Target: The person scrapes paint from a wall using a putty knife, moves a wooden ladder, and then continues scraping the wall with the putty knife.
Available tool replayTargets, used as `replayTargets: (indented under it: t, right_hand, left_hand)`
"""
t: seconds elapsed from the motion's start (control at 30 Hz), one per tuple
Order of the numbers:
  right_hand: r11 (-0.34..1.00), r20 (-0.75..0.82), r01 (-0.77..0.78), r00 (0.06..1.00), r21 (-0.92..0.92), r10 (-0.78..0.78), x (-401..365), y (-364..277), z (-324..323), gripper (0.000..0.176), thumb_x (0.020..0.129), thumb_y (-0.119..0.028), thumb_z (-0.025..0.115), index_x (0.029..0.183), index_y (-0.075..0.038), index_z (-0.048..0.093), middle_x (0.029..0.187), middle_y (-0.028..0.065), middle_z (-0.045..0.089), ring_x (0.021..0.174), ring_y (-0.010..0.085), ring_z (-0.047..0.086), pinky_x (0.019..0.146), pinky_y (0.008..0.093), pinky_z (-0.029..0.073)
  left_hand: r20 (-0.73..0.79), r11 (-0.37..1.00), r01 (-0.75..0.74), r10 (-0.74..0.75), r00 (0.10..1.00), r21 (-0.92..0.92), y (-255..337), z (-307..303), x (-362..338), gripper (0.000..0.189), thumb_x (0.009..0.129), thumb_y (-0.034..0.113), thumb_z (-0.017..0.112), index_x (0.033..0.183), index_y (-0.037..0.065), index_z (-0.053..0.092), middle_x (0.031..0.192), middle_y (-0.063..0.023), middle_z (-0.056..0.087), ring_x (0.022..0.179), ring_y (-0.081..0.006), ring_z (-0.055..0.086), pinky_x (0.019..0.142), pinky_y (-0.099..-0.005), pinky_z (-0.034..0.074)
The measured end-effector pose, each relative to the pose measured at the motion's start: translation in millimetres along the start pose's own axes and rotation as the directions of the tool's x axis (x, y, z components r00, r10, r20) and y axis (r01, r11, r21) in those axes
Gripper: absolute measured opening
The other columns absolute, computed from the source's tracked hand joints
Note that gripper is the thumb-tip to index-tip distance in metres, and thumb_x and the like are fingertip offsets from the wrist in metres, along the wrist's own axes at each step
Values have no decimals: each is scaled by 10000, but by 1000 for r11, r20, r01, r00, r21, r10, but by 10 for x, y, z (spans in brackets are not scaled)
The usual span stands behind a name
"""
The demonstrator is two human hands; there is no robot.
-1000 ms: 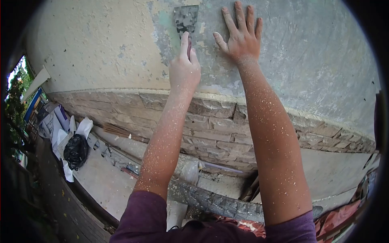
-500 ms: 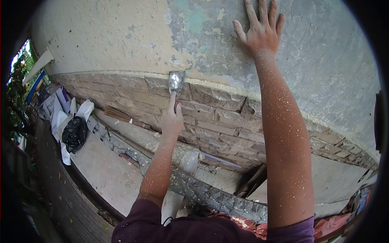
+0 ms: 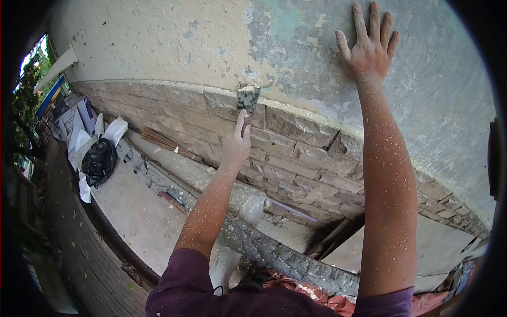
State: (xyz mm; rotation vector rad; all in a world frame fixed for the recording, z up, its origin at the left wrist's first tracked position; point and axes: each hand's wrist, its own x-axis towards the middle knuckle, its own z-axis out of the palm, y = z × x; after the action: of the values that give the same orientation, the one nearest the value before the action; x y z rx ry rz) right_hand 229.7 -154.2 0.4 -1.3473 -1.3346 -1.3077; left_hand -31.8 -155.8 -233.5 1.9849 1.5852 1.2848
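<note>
My left hand (image 3: 236, 144) grips a metal scraper (image 3: 247, 99), its blade set against the ledge where the plastered wall (image 3: 158, 42) meets the stone-clad base (image 3: 296, 153). The forefinger lies along the handle. My right hand (image 3: 371, 46) is pressed flat on the wall higher up, fingers spread, on a patch scraped down to grey and green. Both forearms are speckled with paint flakes.
A black bag (image 3: 98, 161) and white sheets (image 3: 79, 134) lie on the ground at the left. A bundle of thin sticks (image 3: 161, 141) rests along the wall's foot. A stone kerb (image 3: 285, 259) and a white plastic piece (image 3: 252, 207) are below my arms. Reddish cloth (image 3: 327, 296) lies near my body.
My left hand dropped with the scraper from the upper scraped patch down to the ledge above the stones. My right hand stayed flat on the wall. The view shifted left.
</note>
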Motion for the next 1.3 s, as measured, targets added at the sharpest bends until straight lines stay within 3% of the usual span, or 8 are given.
replayTargets:
  t: [0.17, 0.33, 0.4, 0.43, 0.53, 0.87, 0.93, 1.3]
  right_hand:
    - [999, -18, 32, 999, 0, -32, 3, 42, 29, 716, 782, -407, 585, 1417, -145, 385, 1533, 126, 219, 1423, 361, 130, 1140, 521, 93]
    - [1000, 8, 17, 1000, 14, -18, -30, 35, -14, 720, 778, -410, 589, 1416, -146, 387, 1532, 127, 223, 1423, 359, 133, 1139, 526, 93]
    - [1000, -14, 13, 1000, 17, -12, 38, 38, 1, 721, 776, -412, 590, 1415, -146, 390, 1532, 127, 223, 1423, 358, 134, 1139, 527, 93]
    - [1000, -13, 10, 1000, 18, -10, 49, 35, 1, 722, 775, -413, 591, 1415, -147, 389, 1531, 127, 224, 1423, 358, 134, 1139, 528, 93]
    - [1000, -3, 11, 1000, 22, -11, -1, 35, 2, 723, 773, -416, 592, 1414, -148, 392, 1531, 128, 225, 1422, 360, 135, 1139, 527, 94]
    - [1000, 4, 8, 1000, 25, -8, 6, 51, 43, 705, 768, -419, 595, 1396, -149, 419, 1527, 121, 239, 1422, 350, 150, 1142, 524, 98]
    - [992, -109, 101, 990, 81, -92, -27, 156, 210, 671, 869, -627, 406, 1462, -342, 275, 1567, -7, 124, 1448, 258, 43, 1153, 487, 18]
    - [1000, -14, 17, 1000, 12, -17, -18, 152, 215, 655, 846, -620, 453, 1431, -346, 347, 1555, 2, 176, 1445, 262, 72, 1148, 509, 15]
  left_hand:
    - [-259, 974, -223, 206, 944, -38, 451, -109, 506, 492, 947, 220, 469, 1419, 136, 354, 793, -261, 616, 741, -442, 601, 634, -485, 453]
    - [-51, 989, -132, 135, 989, 67, -157, 134, -142, 486, 942, 200, 477, 1412, 134, 368, 793, -255, 618, 727, -437, 600, 637, -472, 462]
    - [-265, 853, -470, 518, 813, 228, -367, 250, -66, 488, 947, 214, 468, 1420, 164, 360, 755, -246, 616, 692, -432, 597, 628, -473, 462]
    - [-77, 959, -281, 283, 956, 31, -1, 38, -39, 489, 951, 217, 463, 1427, 193, 355, 747, -237, 620, 682, -426, 600, 622, -478, 461]
    - [49, 993, -44, 39, 998, 110, 266, -53, -38, 486, 951, 220, 466, 1425, 205, 364, 749, -232, 622, 678, -415, 605, 608, -479, 460]
    - [-149, 957, -289, 289, 946, 25, 540, -114, 425, 496, 954, 239, 460, 1434, 193, 343, 755, -232, 621, 714, -413, 607, 624, -474, 461]
    - [-169, 974, -225, 224, 960, 9, 792, -209, 540, 477, 950, 231, 470, 1415, 181, 378, 763, -229, 622, 734, -417, 603, 646, -466, 463]
    - [-35, 999, -30, 29, 999, -36, 249, 88, -63, 489, 946, 256, 464, 1425, 259, 366, 799, -253, 627, 755, -445, 608, 658, -483, 470]
